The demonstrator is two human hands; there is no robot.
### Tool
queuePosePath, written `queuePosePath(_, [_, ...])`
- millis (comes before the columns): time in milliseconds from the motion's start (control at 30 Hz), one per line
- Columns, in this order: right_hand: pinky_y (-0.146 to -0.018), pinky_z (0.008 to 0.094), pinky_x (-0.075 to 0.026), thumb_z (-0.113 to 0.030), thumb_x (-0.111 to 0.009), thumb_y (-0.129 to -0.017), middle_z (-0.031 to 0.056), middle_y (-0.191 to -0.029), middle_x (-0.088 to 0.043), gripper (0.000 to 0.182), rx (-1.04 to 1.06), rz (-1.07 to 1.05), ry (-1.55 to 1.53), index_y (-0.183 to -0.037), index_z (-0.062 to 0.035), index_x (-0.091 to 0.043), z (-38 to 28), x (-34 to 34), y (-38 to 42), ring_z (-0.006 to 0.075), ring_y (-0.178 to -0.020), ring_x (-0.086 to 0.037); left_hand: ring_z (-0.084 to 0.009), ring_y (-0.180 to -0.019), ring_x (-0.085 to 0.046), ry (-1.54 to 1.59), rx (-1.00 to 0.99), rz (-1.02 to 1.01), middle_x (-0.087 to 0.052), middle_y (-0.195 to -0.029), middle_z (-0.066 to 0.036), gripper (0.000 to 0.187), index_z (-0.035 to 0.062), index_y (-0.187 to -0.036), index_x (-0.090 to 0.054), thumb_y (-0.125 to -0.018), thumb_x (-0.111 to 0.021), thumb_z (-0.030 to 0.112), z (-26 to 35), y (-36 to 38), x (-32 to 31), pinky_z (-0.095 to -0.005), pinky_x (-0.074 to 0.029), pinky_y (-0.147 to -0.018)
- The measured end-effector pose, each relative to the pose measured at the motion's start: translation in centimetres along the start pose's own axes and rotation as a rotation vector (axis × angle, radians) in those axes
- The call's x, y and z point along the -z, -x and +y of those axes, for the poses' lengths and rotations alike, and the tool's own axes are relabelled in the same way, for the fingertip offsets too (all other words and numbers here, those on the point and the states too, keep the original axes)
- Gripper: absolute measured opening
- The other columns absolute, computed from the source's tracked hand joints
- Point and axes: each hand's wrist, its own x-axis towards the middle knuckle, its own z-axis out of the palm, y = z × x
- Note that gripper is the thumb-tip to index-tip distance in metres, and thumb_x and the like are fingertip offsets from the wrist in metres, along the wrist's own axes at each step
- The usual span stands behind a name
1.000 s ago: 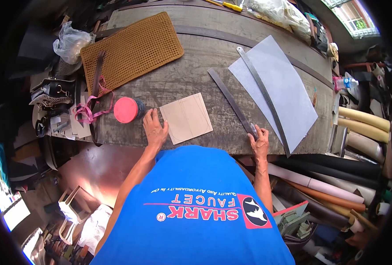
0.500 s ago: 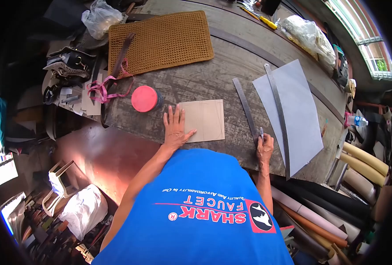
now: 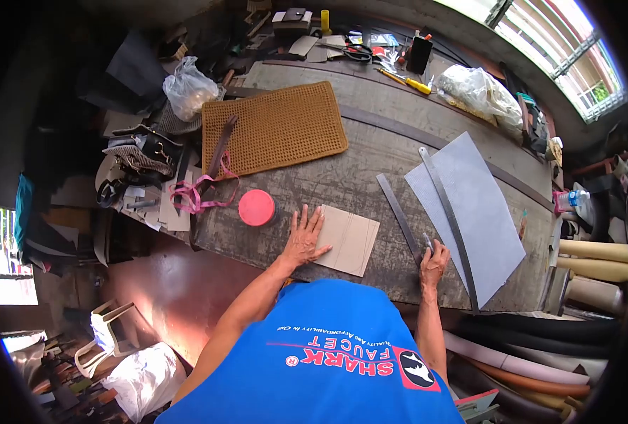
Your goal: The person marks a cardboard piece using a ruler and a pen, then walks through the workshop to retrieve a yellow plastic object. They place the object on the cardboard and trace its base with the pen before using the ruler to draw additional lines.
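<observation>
One tan sheet (image 3: 349,238) near the front edge of the table (image 3: 303,187)

The left hand (image 3: 303,240) lies spread at its left side; the right hand (image 3: 434,266) pinches a slim tool (image 3: 427,241) beside the lower end of a dark strip (image 3: 397,214). Bare wood runs between sheet and strip, opening up behind the sheet. Left of it stands a red-lidded jar (image 3: 257,207), contents hidden; a plastic bag (image 3: 189,90) holds something pale, unclear.

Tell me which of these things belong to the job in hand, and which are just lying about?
Seemingly in use:
tan board, under the left hand's thumb
slim tool in the right hand

Probably just lying about:
red-lidded jar
brown woven mat
yellow-handled tool
</observation>
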Motion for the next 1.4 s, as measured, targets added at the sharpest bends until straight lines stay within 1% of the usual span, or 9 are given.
queuePosePath(133, [-0.092,0.046,-0.042,-0.012,-0.067,-0.085,0.0137,-0.111,-0.054,0.035,0.011,0.022,0.089,-0.119,-0.0053,-0.063,0.6,-0.6,0.7,0.0338,-0.106,-0.051,-0.0417,-0.148,-0.006,0.022,-0.053,0.037,-0.014,-0.161,-0.014,0.096,-0.0001,-0.149,-0.031,-0.082,-0.063,0.06,0.1,-1.7,-0.2,-0.059,-0.007,-0.118])
queuePosePath(267, [-0.092,0.0457,-0.042,-0.015,-0.068,-0.085,0.0126,-0.112,-0.054,0.035,-0.026,0.052,0.118,-0.119,-0.0071,-0.063,0.7,-1.2,1.1,0.0329,-0.108,-0.05,-0.041,-0.148,-0.008,0.049,-0.094,-0.079,-0.019,-0.16,-0.015,0.101,-0.0012,-0.149,-0.029,-0.08,-0.063,0.064,0.5,-3.8,0.1,-0.0579,-0.009,-0.118])
queuePosePath(600, [-0.095,0.046,-0.041,-0.013,-0.065,-0.085,0.011,-0.116,-0.052,0.037,-0.079,0.125,0.232,-0.122,-0.0082,-0.06,-0.5,-2.3,1.7,0.0322,-0.11,-0.05,-0.0387,-0.148,-0.014,0.1,-0.025,0.144,-0.023,-0.156,-0.021,0.091,-0.0025,-0.148,-0.031,-0.087,-0.058,0.059,0.2,-0.6,-1.4,-0.0518,-0.012,-0.12])
queuePosePath(700, [-0.095,0.0463,-0.041,-0.014,-0.065,-0.085,0.0119,-0.116,-0.052,0.039,-0.083,0.097,0.238,-0.123,-0.008,-0.059,-0.3,-2.3,1.6,0.0327,-0.112,-0.049,-0.0385,-0.148,-0.012,0.017,0.267,0.253,-0.018,-0.158,-0.023,0.082,-0.0029,-0.149,-0.027,-0.092,-0.055,0.049,-1.2,0.4,-1.6,-0.0505,-0.012,-0.12])
queuePosePath(867, [-0.098,0.0486,-0.039,-0.015,-0.066,-0.084,0.0149,-0.123,-0.049,0.045,-0.127,0.03,0.172,-0.127,-0.009,-0.056,-2.1,-2.1,-0.5,0.0356,-0.117,-0.045,-0.0425,-0.147,-0.011,0.187,0.307,0.198,-0.015,-0.158,-0.025,0.081,-0.0052,-0.149,-0.023,-0.093,-0.056,0.043,-1.9,1.0,-1.2,-0.0507,-0.013,-0.119])
queuePosePath(933, [-0.099,0.0496,-0.038,-0.012,-0.067,-0.082,0.0167,-0.125,-0.047,0.048,-0.094,0.031,0.123,-0.129,-0.0087,-0.054,-4.0,-2.7,-2.4,0.0363,-0.119,-0.044,-0.0425,-0.147,-0.01,0.062,0.502,0.299,-0.014,-0.158,-0.027,0.081,-0.0067,-0.149,-0.023,-0.093,-0.056,0.041,-1.6,0.9,-1.0,-0.0507,-0.012,-0.119])
queuePosePath(1100, [-0.1,0.0478,-0.039,-0.007,-0.067,-0.082,0.019,-0.126,-0.046,0.05,0.161,-0.05,-0.13,-0.129,-0.0057,-0.053,-11.4,-5.1,-9.5,0.0373,-0.117,-0.045,-0.0443,-0.146,-0.014,-0.063,0.691,0.303,-0.017,-0.156,-0.028,0.077,-0.0062,-0.147,-0.026,-0.092,-0.058,0.037,-3.2,1.7,-0.2,-0.0572,-0.014,-0.117])
queuePosePath(1233, [-0.1,0.0467,-0.04,-0.008,-0.067,-0.082,0.0202,-0.124,-0.048,0.048,0.29,-0.112,-0.226,-0.128,-0.0044,-0.053,-15.5,-10.3,-17.7,0.0379,-0.115,-0.047,-0.0427,-0.14,-0.029,0.17,0.455,0.317,-0.03,-0.15,-0.028,0.067,-0.0061,-0.143,-0.035,-0.091,-0.06,0.026,-1.8,-3.5,4.6,-0.0534,-0.023,-0.115])
queuePosePath(1400, [-0.099,0.0471,-0.038,-0.017,-0.065,-0.085,0.019,-0.121,-0.05,0.042,0.335,-0.082,-0.073,-0.124,-0.0055,-0.056,-16.9,-17.6,-25.7,0.0359,-0.117,-0.046,-0.039,-0.129,-0.046,0.379,0.274,0.417,-0.049,-0.136,-0.027,0.057,-0.0064,-0.14,-0.039,-0.092,-0.06,0.017,-6.5,-21.3,10.7,-0.0452,-0.038,-0.108])
